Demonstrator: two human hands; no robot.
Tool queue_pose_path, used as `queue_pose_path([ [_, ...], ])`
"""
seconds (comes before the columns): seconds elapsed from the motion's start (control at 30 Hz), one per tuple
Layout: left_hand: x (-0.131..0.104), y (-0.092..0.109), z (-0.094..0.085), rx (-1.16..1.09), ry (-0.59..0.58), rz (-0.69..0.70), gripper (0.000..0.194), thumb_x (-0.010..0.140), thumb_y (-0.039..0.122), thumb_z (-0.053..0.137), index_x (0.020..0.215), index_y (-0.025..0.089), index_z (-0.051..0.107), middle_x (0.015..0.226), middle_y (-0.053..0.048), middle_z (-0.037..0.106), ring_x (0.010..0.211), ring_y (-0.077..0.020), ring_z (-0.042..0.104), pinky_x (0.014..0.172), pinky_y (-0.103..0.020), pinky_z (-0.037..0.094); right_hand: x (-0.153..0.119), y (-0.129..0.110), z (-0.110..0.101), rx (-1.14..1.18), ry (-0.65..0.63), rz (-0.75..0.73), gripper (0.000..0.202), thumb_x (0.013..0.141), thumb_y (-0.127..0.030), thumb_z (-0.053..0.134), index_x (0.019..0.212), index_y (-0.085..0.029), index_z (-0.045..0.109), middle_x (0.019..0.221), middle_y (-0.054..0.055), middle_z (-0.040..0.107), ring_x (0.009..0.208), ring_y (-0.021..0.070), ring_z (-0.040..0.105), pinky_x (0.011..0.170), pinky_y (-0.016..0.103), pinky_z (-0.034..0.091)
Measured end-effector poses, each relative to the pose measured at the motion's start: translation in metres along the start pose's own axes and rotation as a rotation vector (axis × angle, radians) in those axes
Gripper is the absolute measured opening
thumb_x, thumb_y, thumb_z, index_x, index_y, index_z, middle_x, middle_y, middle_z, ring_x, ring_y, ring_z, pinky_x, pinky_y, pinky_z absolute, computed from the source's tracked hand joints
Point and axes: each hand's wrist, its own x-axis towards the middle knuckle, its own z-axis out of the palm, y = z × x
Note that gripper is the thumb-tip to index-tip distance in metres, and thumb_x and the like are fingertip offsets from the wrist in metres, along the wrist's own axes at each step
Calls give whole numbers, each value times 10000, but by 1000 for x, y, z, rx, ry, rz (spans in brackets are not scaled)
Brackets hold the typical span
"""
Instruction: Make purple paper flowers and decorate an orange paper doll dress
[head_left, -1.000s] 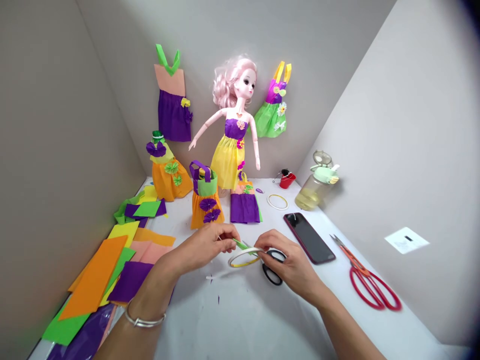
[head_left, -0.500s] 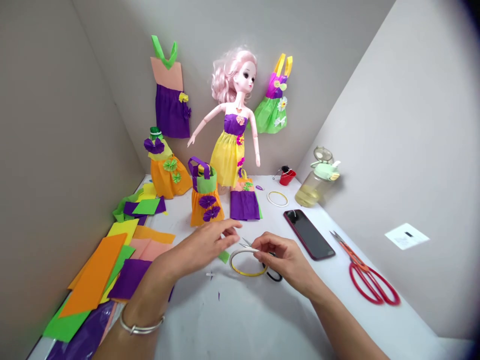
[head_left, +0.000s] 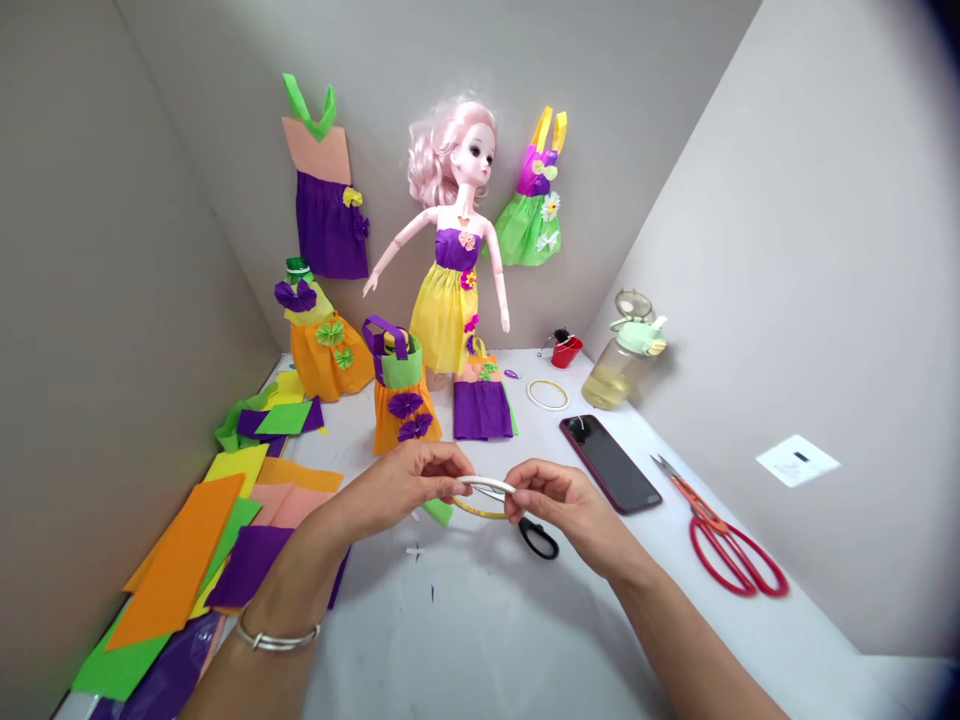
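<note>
A narrow roll of tape (head_left: 487, 484), white outside with a yellow inner side, is held up above the table between my two hands. My left hand (head_left: 409, 487) pinches its left edge between thumb and fingers. On the opposite edge, my right hand (head_left: 553, 500) is closed in a similar pinch. Small scissors with black handles (head_left: 539, 539) lie behind and below the roll, their blades partly hidden by it and my fingers. A piece of green crepe-like sheet (head_left: 437, 513) lies just beyond my left fingers.
Coloured sheets (head_left: 176, 560) are piled on the left. A doll (head_left: 450, 290) and small dresses (head_left: 405, 400) stand at the back. To the right are a phone (head_left: 610, 465), red-handled scissors (head_left: 731, 545), a bottle (head_left: 622, 365), a red bucket (head_left: 566, 351) and another tape roll (head_left: 548, 395).
My left hand has moved right and taken hold of the tape roll's left edge. The roll has been raised and tilted, uncovering more of the black scissor handle.
</note>
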Motion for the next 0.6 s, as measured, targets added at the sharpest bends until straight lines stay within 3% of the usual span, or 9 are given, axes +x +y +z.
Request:
queue_pose_path([
  [0.2, 0, 2, 6, -58, -89, -1, 164, 857, 313, 628, 956, 189, 674, 873, -6, 645, 818, -152, 582, 728, -261, 462, 0, 2, 1, -36, 72, -3, 182, 830, -350, 730, 857, -174, 693, 726, -1, 657, 681, 124, 574, 658, 251, 447],
  [0.4, 3, -4, 6, -100, -35, 52, 90, 846, 243, 627, 899, 175, 654, 869, -3, 624, 808, -146, 591, 764, -276, 467, -1, 3, -1, 13, 34, -28, 171, 901, -333, 641, 943, -172, 684, 807, 32, 679, 740, 146, 572, 723, 279, 449],
  [0.6, 4, -12, -2, -100, -98, 38, 80, 841, 201, 623, 915, 173, 634, 844, 3, 626, 821, -151, 588, 761, -283, 455, -3, 4, -1, 76, -34, -14, 153, 939, -227, 535, 1003, -188, 668, 844, 30, 689, 781, 151, 585, 819, 301, 437],
])
